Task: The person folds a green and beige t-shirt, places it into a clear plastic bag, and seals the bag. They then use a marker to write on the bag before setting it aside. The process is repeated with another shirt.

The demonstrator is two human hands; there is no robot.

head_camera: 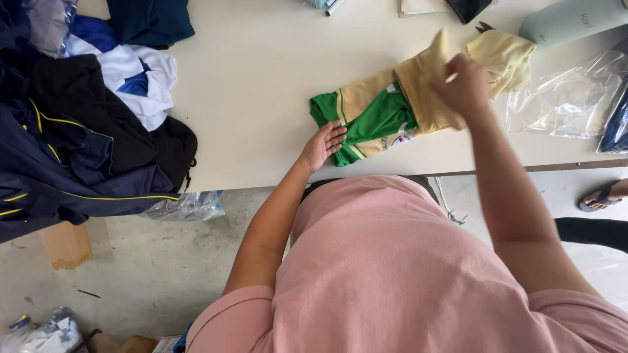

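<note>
Garment: I see a green and tan shirt (pixel 376 117) lying partly folded on the counter (pixel 261 78), near its front edge, just ahead of my pink-shirted body.
Left hand: my left hand (pixel 322 145) lies flat and released, fingers spread, pressing the green end of the garment down; it grasps nothing.
Right hand: my right hand (pixel 463 85) is raised over the tan end, its grip clenched on a fold of the tan cloth, which it lifts off the counter.
Handling: I judge the cloth light, soft and limp; it will sag and slide wherever it is not pinned. A hem or folded edge looks the best place to pinch it, with the other palm holding the bulk flat.
Right of the garment: a clear plastic bag (pixel 569 98), and beyond it a pale green bottle (pixel 569 19) lying on its side.
Left of the garment: well apart, a pile of dark navy, black and white clothes (pixel 85 131) hangs over the counter's end.
Below the counter: bare concrete floor (pixel 144 274).
</note>
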